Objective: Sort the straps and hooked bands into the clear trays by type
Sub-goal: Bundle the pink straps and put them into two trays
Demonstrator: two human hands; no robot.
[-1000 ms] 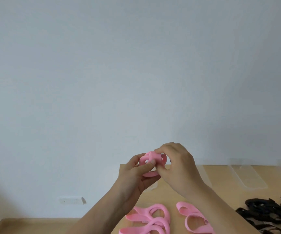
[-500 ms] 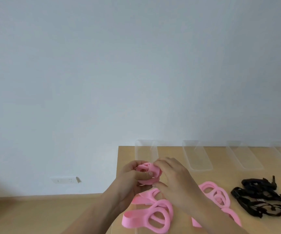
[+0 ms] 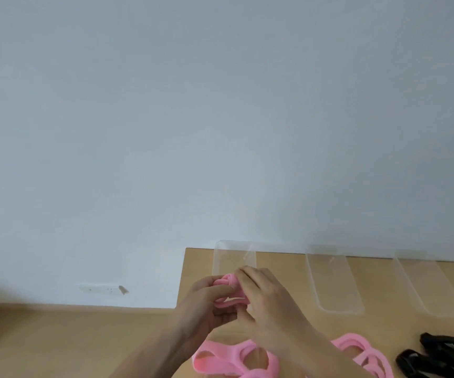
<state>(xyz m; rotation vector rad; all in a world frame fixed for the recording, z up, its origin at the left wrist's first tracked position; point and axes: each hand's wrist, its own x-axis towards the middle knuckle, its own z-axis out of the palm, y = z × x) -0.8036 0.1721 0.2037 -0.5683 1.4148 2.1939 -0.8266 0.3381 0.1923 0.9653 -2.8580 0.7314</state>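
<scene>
Both hands are meeting low in the frame, a little right of centre, and each is curling its fingers round the same rolled pink strap (image 3: 228,281): the left hand (image 3: 205,302) is pinching it from the left side, and the right hand (image 3: 270,297) is closing over it from the right. The roll is sitting in front of the near end of the leftmost clear tray (image 3: 234,253), whether touching the table (image 3: 193,271) or held above it I cannot tell; a middle tray (image 3: 332,285) and a right tray (image 3: 429,287) are lying further right. My worry is that the coil is going to spring open once the fingers are letting go, because elastic wound this tightly is storing tension, and a loose end flopping over the rim would be leaving the strap half out. These trays are looking light, so a knuckle nudging one could be sliding it toward the wall. Both forearms are passing over the loose pink straps (image 3: 234,362) at the bottom of the frame, and could be dragging them toward the near edge. Black hooked bands (image 3: 444,353) at lower right are lying tangled, so their hooks risk snagging each other or a pink strap during lifting. No brand, label or writing is showing anywhere; the wall socket plate (image 3: 101,289) at left is too small and blurred to read.
</scene>
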